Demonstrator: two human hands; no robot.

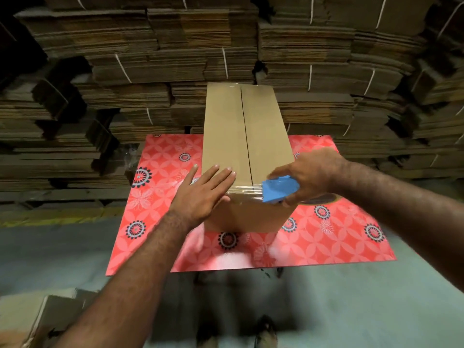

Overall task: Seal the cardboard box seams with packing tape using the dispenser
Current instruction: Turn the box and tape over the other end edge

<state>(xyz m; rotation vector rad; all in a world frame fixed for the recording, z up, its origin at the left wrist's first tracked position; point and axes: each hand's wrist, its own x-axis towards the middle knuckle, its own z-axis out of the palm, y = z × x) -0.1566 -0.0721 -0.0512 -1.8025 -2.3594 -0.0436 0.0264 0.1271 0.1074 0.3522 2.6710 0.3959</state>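
Tall cardboard box (247, 151) stands at centre frame on a red floral-patterned table (326, 247), top flaps closed, centre seam (247, 136) running from the far edge toward the near edge, seam looks bare along most of its length. Clear packing tape (244, 191) lies stretched across the near top edge of the box, just left of the dispenser, glossy and wrinkled, some of it lapping onto the front face. Right hand (308, 175) at right centre is curled around a blue tape dispenser (278, 189), fingers wrapped over its top, dispenser pressed against the near right corner of the box top. Dark tape roll (321, 199) partly visible under that hand, mostly hidden. Left hand (200, 194) at centre left is flat and wide open, fingers spread, holding nothing, palm resting against the near left top edge and upper left side of the box. Both forearms bare, entering from the bottom of the frame. Behind the table, stacks of flattened cardboard (175, 59) tied with white straps fill the whole upper frame. Grey floor (351, 297) below, feet (266, 332) blurry at bottom centre, more flat cardboard (55, 312) at lower left
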